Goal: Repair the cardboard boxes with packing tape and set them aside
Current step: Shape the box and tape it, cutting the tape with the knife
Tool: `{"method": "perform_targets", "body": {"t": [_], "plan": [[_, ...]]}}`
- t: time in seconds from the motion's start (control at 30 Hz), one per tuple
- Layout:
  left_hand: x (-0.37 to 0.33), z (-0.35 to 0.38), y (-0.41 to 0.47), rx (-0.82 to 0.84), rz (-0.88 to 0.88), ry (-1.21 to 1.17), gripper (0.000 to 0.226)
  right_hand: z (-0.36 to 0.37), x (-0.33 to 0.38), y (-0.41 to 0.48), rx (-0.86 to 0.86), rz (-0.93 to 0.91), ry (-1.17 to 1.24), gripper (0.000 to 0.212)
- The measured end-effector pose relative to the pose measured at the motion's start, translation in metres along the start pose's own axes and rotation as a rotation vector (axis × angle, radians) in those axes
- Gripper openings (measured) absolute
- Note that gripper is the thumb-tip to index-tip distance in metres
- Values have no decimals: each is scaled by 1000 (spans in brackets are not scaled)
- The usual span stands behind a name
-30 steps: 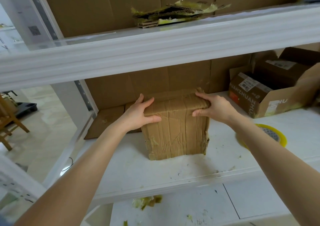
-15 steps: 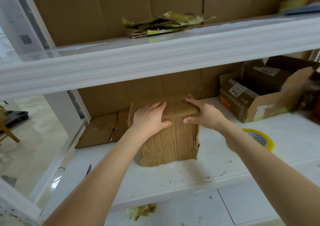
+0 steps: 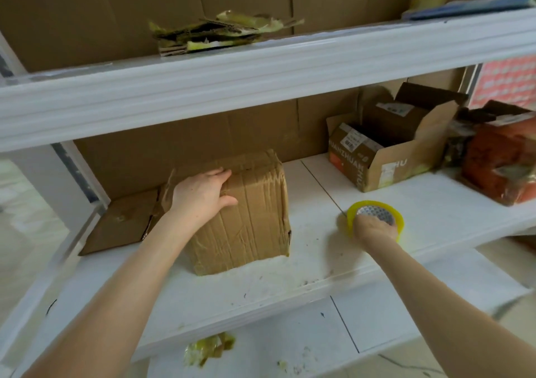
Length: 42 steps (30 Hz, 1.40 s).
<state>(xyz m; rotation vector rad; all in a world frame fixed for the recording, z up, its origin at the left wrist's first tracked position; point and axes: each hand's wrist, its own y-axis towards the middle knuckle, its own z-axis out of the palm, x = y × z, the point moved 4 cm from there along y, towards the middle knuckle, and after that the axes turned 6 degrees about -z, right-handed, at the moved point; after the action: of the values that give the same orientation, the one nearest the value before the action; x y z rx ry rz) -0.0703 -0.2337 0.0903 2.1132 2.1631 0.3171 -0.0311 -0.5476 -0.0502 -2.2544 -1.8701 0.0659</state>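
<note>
A worn, creased cardboard box (image 3: 255, 218), closed and wrapped in old tape, stands on the white shelf (image 3: 406, 192). My left hand (image 3: 203, 195) rests flat on the box's top left corner, fingers straight and thumb over the front face. To the right of the box lies a yellow roll of packing tape (image 3: 372, 203) flat on the shelf. My right hand (image 3: 374, 228) is on its near rim, with the fingers curled over the rim into the core.
An open cardboard box (image 3: 391, 168) with smaller boxes inside sits at the back right, beside an orange wrapped package (image 3: 499, 160). Flattened cardboard (image 3: 121, 221) lies left of the box. The upper shelf beam (image 3: 261, 73) hangs overhead, carrying torn scraps (image 3: 220, 32).
My right hand left the box's top right corner and moved right to the tape roll. My left hand stayed on the box top.
</note>
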Motion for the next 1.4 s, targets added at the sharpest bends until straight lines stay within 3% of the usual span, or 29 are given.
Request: {"method": "perform_targets", "body": {"t": [0.13, 0.27, 0.37, 0.43, 0.57, 0.67, 0.77, 0.9, 1.2, 1.3, 1.4], "plan": [[4, 1, -3, -20, -24, -24, 71, -7, -3, 1, -105, -93, 60, 30], [10, 6, -1, 4, -41, -98, 71, -68, 27, -17, -272, -296, 530, 26], [13, 7, 0, 11, -55, -116, 72, -136, 57, -48, -408, -506, 793, 51], [13, 6, 0, 17, -62, -131, 73, -171, 81, -65, -468, -685, 708, 57], [15, 0, 3, 79, -83, -213, 76, -199, 140, -80, -455, -922, 473, 38], [20, -12, 1, 80, -140, -566, 71, -192, 175, -84, -357, -981, 358, 41], [28, -24, -5, -71, -175, -941, 54, -188, 195, -86, -335, -1004, 326, 39], [37, -24, -6, -217, -266, -1194, 26, -188, 213, -83, -331, -1008, 281, 40], [52, -17, 2, -265, -313, -1285, 22, -182, 212, -72, -262, -1041, 378, 45], [60, -15, 2, -263, -386, -1337, 20, -169, 198, -66, -108, -1069, 391, 66], [59, -11, 3, -256, -409, -1331, 19, -158, 192, -59, -123, -1115, 400, 78]]}}
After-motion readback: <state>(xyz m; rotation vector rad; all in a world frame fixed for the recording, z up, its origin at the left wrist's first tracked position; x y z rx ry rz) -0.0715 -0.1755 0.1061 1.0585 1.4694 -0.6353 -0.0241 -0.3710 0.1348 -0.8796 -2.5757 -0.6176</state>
